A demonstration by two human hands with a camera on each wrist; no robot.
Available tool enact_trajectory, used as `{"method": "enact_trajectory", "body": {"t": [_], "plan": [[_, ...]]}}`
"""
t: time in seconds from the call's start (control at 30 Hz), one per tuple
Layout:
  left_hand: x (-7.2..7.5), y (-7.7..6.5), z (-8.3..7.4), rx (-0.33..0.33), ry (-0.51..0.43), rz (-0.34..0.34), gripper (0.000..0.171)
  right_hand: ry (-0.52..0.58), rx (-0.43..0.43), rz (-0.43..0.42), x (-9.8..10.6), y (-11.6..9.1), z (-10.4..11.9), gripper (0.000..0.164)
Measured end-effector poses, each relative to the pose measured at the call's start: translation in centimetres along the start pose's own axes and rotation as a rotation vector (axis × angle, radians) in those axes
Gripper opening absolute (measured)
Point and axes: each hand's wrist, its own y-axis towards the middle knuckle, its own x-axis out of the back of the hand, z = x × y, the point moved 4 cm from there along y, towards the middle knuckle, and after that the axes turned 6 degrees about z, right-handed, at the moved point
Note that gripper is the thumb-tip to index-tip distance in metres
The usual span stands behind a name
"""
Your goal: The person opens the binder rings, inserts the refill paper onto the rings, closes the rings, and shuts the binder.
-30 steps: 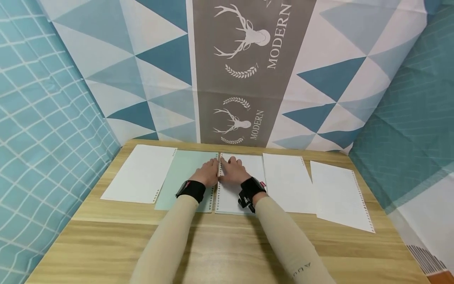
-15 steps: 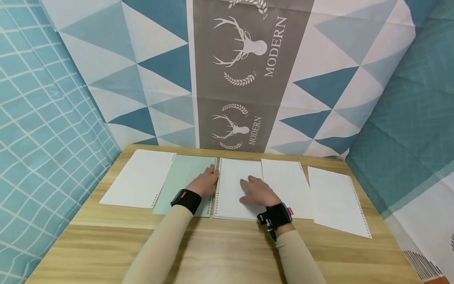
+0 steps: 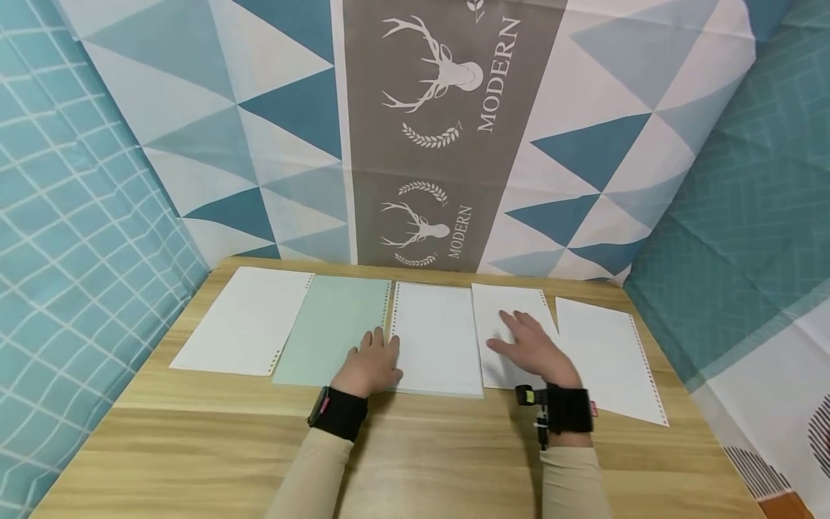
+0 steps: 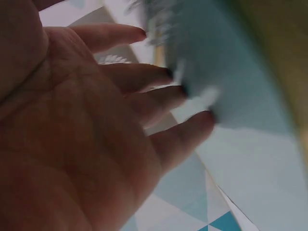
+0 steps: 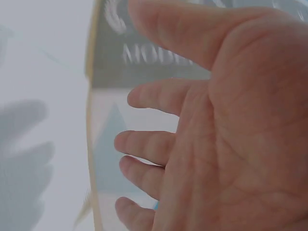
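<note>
Punched loose-leaf sheets lie side by side on a wooden table. My left hand (image 3: 371, 364), fingers spread, is over the near right part of the pale green sheet (image 3: 331, 317), near its punched edge. In the left wrist view its fingertips are at the green surface; whether they touch is unclear. Right of it lies the white middle sheet (image 3: 437, 339), with a thin greenish edge showing below. My right hand (image 3: 534, 349) hovers with loosely spread fingers over another white sheet (image 3: 496, 331), casting a shadow on it. Both hands hold nothing.
A white sheet (image 3: 240, 324) lies at the far left, beside the green one. Another white sheet (image 3: 616, 360) lies slightly askew at the far right. Patterned cloth (image 3: 421, 144) hangs behind the wooden table (image 3: 428, 454) and along both sides.
My right hand has left the middle sheet's punched edge and moved right over the adjacent sheet. My left hand has drawn back toward me along the green sheet's edge. The sheets stay put.
</note>
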Motion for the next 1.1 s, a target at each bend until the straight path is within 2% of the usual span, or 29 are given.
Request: {"method": "enact_trajectory", "body": {"t": [0.1,0.23,0.37,0.5,0.63,0.73,0.83,0.97,1.1], "plan": [[-0.3,0.0,0.0,-0.005,0.032,-0.020,0.061,0.033,-0.067,-0.005,1.0,-1.6,-2.3,0.081],[-0.7,0.3,0.0,-0.008,0.022,-0.016,0.062,0.061,-0.175,0.021,1.6,-3.2,-5.7,0.087],[-0.9,0.6,-0.1,-0.019,0.016,-0.007,0.063,0.033,-0.269,0.048,1.8,-4.1,-8.8,0.090],[-0.7,0.7,-0.1,-0.028,0.011,-0.008,0.062,-0.020,-0.305,0.025,2.0,-4.4,-10.3,0.089],[-0.6,0.4,-0.1,-0.030,-0.012,-0.008,0.061,-0.006,-0.279,-0.023,1.7,-3.7,-9.4,0.094],[-0.6,0.4,-0.4,-0.033,-0.015,-0.008,0.062,0.002,-0.205,-0.035,0.7,-2.3,-6.9,0.099],[-0.8,0.5,-0.8,-0.047,-0.011,-0.003,0.063,-0.030,-0.156,-0.007,-0.9,-0.7,-4.1,0.100],[-1.0,0.6,-1.4,-0.066,-0.011,0.002,0.063,-0.097,-0.130,0.031,-3.0,0.7,-1.8,0.091],[-1.1,0.7,-1.8,-0.068,0.016,0.018,0.063,-0.151,-0.101,0.038,-4.1,1.2,-1.7,0.080]]}}
